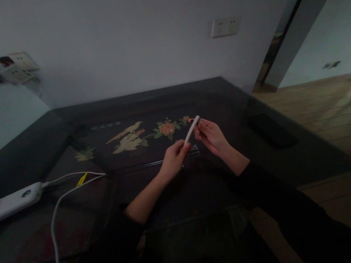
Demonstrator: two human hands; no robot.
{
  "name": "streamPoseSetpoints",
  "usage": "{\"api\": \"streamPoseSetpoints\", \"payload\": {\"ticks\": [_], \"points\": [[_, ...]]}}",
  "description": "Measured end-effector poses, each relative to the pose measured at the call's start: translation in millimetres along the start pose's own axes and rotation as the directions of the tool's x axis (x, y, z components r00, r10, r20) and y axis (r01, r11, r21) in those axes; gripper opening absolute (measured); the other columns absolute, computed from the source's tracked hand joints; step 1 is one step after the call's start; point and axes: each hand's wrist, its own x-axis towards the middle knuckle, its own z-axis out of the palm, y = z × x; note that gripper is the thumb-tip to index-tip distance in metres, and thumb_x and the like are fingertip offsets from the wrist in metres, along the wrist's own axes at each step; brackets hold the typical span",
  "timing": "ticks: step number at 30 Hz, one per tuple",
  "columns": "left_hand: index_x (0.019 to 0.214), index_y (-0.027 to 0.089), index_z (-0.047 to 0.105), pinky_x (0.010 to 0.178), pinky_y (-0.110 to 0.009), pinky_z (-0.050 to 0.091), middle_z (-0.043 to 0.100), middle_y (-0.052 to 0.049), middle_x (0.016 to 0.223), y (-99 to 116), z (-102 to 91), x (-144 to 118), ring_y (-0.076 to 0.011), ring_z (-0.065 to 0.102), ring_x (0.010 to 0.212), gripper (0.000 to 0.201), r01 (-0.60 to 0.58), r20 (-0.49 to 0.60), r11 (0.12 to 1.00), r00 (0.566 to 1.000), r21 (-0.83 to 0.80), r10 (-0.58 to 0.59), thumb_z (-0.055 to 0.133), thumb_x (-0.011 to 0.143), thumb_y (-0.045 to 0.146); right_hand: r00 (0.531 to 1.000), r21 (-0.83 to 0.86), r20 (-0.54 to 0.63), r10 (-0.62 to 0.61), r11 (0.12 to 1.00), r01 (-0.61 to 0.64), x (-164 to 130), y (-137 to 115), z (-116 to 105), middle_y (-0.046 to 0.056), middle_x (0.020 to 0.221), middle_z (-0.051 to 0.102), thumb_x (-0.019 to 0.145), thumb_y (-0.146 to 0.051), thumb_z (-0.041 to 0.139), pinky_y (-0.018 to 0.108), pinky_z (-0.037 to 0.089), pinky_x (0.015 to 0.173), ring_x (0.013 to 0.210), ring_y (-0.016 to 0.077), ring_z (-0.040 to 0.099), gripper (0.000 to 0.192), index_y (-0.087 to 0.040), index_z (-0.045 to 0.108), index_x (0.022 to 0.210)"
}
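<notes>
On the bench (76,221), far left, lie a white power bank (6,204) and its white cable (53,216), well apart from the hands. The left hand (173,159) pinches the lower end of a slim white stick (192,129); the right hand (212,136) pinches its upper end. It appears light and rigid; grip it at the ends. A dark flat object (272,130) lies rightward.

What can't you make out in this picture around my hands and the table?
- White stick, head view: too small and dim to identify; the left hand and right hand cover its ends.
- White cable: cut off by the bottom edge.
- Dark flat object on the table: lost in shadow.
</notes>
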Motion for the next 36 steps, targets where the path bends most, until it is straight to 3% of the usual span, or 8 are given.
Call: {"api": "streamPoseSetpoints", "payload": {"ticks": [12, 24, 36], "points": [[0.073, 0.016, 0.051, 0.048, -0.020, 0.026, 0.039, 0.005, 0.054, -11, -7.4, 7, -0.0077, 0.036, 0.049, 0.030, 0.013, -0.110, 0.998, 0.994, 0.056, -0.007, 0.045, 0.086, 0.042, 1.000, 0.034, 0.002, 0.010, 0.999, -0.010, 0, 0, 1, -0.006, 0.055, 0.051, 0.066, -0.043, 0.076, 0.022, 0.031, 0.045, 0.046, 0.0056, 0.041, 0.035, -0.018, 0.066, 0.088], [0.076, 0.017, 0.047, 0.043, -0.019, 0.024, 0.037, 0.007, 0.054, -3, 1.8, 1, -0.0057, 0.032, 0.044, 0.028, 0.054, 0.059, 0.990, 0.997, -0.133, -0.047, 0.045, 0.086, 0.043, 1.000, -0.004, -0.024, 0.016, 1.000, -0.016, -1, -2, 2, -0.005, 0.058, 0.046, 0.068, -0.047, 0.073, 0.022, 0.031, 0.046, 0.049, 0.0057, 0.037, 0.037, -0.018, 0.070, 0.090], [0.072, 0.017, 0.048, 0.046, -0.020, 0.024, 0.037, 0.006, 0.054, -12, -6.3, 7, -0.0069, 0.034, 0.048, 0.029, 0.025, -0.088, 1.000, 0.996, -0.019, -0.027, 0.046, 0.086, 0.042, 0.999, 0.017, -0.019, 0.030, 0.999, -0.030, -1, -1, 3, -0.005, 0.056, 0.048, 0.066, -0.046, 0.075, 0.023, 0.030, 0.046, 0.048, 0.0064, 0.038, 0.036, -0.019, 0.066, 0.088]]}}
